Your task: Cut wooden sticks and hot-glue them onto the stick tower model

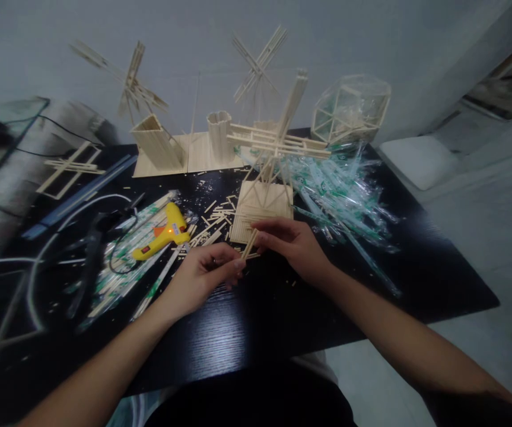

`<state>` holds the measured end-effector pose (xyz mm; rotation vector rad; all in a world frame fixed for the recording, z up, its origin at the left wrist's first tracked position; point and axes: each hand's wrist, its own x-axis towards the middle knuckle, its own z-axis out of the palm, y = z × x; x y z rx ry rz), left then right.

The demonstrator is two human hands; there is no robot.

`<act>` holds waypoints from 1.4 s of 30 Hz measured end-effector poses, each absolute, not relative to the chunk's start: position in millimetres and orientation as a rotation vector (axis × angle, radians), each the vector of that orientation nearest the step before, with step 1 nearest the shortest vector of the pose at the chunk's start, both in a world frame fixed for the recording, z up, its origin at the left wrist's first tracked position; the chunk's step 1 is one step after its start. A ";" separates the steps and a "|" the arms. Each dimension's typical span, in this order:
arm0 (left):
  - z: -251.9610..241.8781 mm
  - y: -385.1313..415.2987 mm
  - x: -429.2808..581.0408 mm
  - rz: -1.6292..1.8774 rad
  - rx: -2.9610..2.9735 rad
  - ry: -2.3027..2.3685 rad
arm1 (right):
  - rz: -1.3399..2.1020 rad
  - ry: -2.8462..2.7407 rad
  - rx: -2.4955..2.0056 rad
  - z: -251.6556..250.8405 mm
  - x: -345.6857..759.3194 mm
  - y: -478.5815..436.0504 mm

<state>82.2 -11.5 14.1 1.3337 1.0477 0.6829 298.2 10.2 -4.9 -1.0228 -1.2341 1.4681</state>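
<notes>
Between my two hands is a short bundle of thin wooden sticks (249, 244). My left hand (209, 267) pinches its lower end between thumb and fingers. At the upper end, my right hand (289, 243) grips it with thumb and forefinger. How many sticks are in the bundle I cannot tell. Just behind my hands stands a wooden windmill model (277, 142) on a square stick base (262, 204). Loose cut stick pieces (213, 222) lie scattered left of that base. A yellow glue gun (162, 231) rests left of my left hand, its small light glowing.
Packaged sticks (124, 273) lie under the glue gun. Plastic wrappers (340, 184) pile up at right. Behind are a tapered tower (158, 145), a round tower (220, 139) and a wrapped wooden frame (353, 110). A white cable (35, 279) loops at left on the black table (282, 320).
</notes>
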 end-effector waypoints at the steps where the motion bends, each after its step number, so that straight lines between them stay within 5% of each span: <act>1: 14.6 -11.5 82.1 0.679 1.319 1.039 | 1.501 -1.241 -1.014 -4.2 298.6 11.1; 42: 4.5 -16.3 87.5 0.611 0.652 0.817 | 1.710 -1.114 -0.777 -2.0 298.3 9.9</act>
